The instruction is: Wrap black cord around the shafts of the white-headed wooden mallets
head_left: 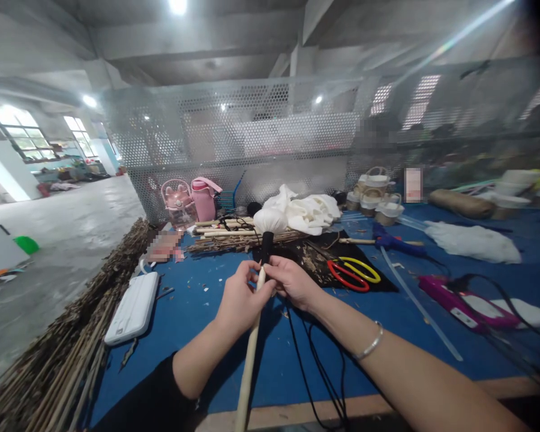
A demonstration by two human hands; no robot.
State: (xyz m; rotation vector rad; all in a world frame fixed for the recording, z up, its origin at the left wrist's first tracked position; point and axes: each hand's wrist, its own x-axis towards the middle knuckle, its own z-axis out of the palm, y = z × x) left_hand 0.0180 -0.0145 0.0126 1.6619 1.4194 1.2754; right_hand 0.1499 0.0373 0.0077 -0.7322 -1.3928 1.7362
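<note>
Both my hands meet on a pale wooden stick (249, 363) that runs up from the table's front edge. At its far end sits a round white cloth bundle (270, 220), with a black wrapping (267, 243) below it. My left hand (240, 297) has its fingers closed round the stick just under the wrapping. From the other side, my right hand (294, 282) pinches at the wrapping's lower end; its fingertips are partly hidden. Black cord (312, 354) hangs below my right hand, over the table's front edge. Whether the fingers also grip the cord cannot be seen.
Scissors (353, 274) with red and yellow handles lie on black cloth to the right. Behind are sticks (225, 243) and white cloth (312, 210). A white power bank (132, 309) and dried stalks (81, 336) lie left. A glue gun (398, 242) rests farther right.
</note>
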